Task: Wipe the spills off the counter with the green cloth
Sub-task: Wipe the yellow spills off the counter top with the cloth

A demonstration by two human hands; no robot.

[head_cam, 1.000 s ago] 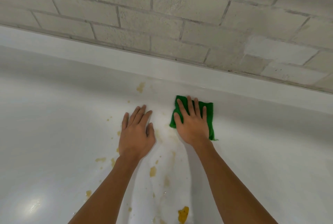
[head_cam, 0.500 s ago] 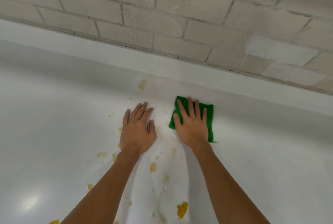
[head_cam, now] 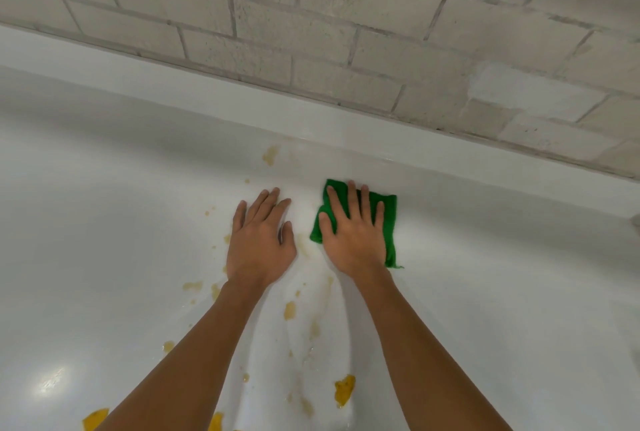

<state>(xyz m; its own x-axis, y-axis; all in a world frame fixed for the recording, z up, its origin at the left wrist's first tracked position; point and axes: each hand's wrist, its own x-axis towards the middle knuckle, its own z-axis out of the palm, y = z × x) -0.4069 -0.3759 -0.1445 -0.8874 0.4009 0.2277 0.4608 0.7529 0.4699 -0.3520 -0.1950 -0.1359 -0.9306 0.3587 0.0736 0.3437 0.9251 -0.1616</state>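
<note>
I note a pale brick wall (head_cam: 346, 14) across the upper frame from 10 to 2 o'clock, with a white upstand (head_cam: 173, 91) running beneath it. Below lies the white counter (head_cam: 86, 240), glossy, filling the rest of the view. On it I record the two forearms entering from 6 o'clock. The right hand (head_cam: 353, 240), just right of centre, lies flat with fingers spread and palm down on the green cloth (head_cam: 389, 222); it presses the cloth to the counter rather than gripping it. The cloth is folded into a rough rectangle, close to the foot of the upstand, its edges showing at 12 and 3 o'clock of the hand. The left hand (head_cam: 259, 243), just beside it at 9 o'clock, rests open and flat on the bare counter, holding nothing. Yellow-brown spills (head_cam: 344, 390) are scattered over the surface: the heaviest blobs sit at 6 and 7 o'clock along the bottom edge, smaller spots lie between and left of the forearms, and one smear (head_cam: 270, 155) sits at 12 o'clock of the left hand, near the upstand.
</note>
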